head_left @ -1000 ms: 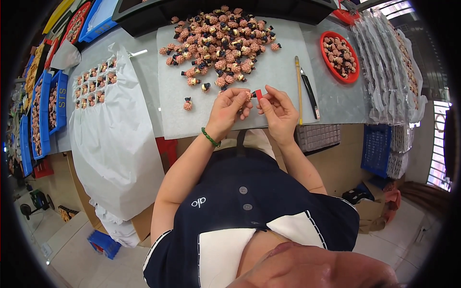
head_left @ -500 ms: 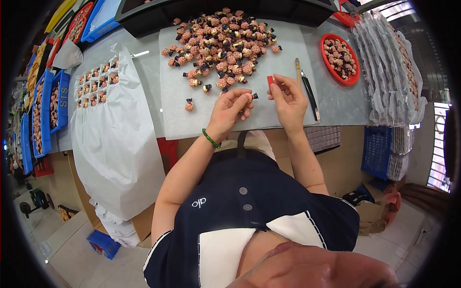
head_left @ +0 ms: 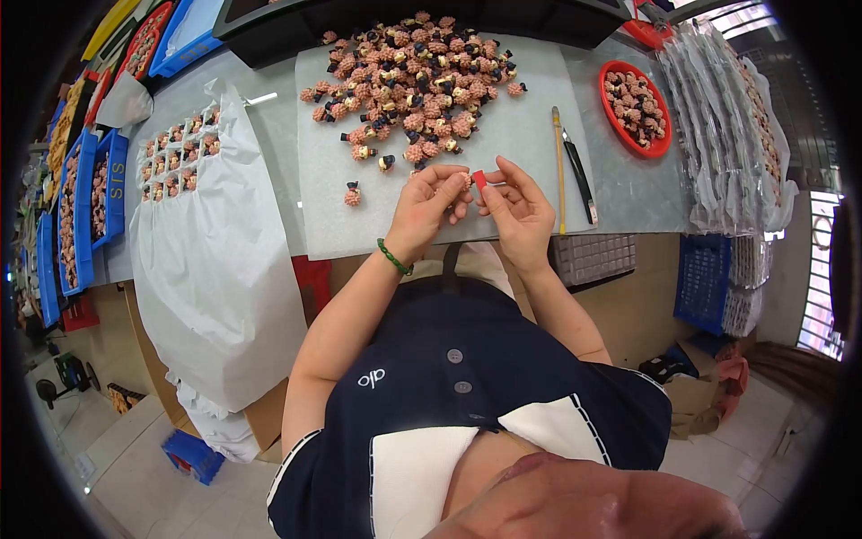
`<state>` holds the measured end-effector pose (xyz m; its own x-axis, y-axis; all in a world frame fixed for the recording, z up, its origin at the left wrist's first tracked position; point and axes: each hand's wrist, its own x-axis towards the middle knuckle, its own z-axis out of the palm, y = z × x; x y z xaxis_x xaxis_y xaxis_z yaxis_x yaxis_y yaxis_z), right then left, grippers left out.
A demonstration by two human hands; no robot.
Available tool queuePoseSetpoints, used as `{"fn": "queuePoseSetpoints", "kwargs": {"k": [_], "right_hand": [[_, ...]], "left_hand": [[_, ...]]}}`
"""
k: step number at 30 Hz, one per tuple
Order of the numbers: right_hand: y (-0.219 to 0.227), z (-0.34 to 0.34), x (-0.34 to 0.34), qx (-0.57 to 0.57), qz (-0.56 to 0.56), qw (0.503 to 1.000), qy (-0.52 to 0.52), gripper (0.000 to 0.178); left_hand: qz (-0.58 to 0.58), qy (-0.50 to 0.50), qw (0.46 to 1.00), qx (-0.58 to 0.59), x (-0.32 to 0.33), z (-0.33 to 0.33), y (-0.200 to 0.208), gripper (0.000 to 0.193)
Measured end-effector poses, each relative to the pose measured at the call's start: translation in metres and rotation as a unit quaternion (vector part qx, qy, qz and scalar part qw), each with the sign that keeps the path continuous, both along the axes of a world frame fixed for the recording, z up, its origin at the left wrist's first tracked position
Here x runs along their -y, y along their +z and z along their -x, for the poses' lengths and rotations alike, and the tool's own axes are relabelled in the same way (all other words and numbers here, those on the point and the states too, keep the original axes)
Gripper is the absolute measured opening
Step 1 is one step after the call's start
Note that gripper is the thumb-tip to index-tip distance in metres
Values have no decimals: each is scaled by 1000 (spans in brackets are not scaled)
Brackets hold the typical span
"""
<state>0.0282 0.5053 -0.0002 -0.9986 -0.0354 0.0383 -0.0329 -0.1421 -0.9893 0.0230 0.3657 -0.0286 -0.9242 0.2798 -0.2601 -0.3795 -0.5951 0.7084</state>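
Between the thumb and fingers of my left hand (head_left: pixel 426 203) is a small pink figurine (head_left: pixel 466 181), mostly covered by the fingers. My right hand (head_left: pixel 521 212) pinches a small flat red piece (head_left: pixel 479 180) and brings it up against the figurine; whether the two touch I cannot tell. Beyond my hands a large heap of pink figurines (head_left: pixel 417 85) with dark blue and cream parts lies on a white sheet (head_left: pixel 332 229). One loose figurine (head_left: pixel 352 194) rests apart from the heap, left of my left hand.
Right of my hands lie a thin brush (head_left: pixel 558 171) and a black-handled tool (head_left: pixel 580 180). Farther right are a red bowl (head_left: pixel 668 144) of figurines and stacked plastic-wrapped trays (head_left: pixel 718 135). At left, a white-covered tray (head_left: pixel 211 251) holds figurines in compartments, near blue bins (head_left: pixel 112 229).
My right hand has moved left and slightly down, carrying the red piece from beside the brush to the figurine. My left hand has hardly moved.
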Motion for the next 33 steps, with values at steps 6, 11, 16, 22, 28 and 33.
{"fn": "queuePoseSetpoints", "kwargs": {"k": [6, 11, 16, 22, 28, 33], "right_hand": [[-1, -4, 3, -7, 1, 1000, -24, 35], [-4, -6, 5, -7, 19, 999, -34, 33], [-9, -8, 6, -17, 24, 999, -33, 31], [-15, -5, 2, -93, -100, 990, -44, 27], [-9, -1, -1, -60, -81, 995, -22, 24], [-7, -5, -2, -27, -71, 997, -5, 20]], "left_hand": [[19, -2, 1000, 2, 1, -1, 2, 22], [13, -1, 1000, 6, 0, 0, -1, 21], [11, 2, 1000, 0, 0, -1, 0, 20], [22, -3, 1000, -9, 0, -2, 2, 20], [47, 12, 999, -24, -2, -4, 0, 20], [21, 33, 999, -21, -3, -4, -5, 20]]}}
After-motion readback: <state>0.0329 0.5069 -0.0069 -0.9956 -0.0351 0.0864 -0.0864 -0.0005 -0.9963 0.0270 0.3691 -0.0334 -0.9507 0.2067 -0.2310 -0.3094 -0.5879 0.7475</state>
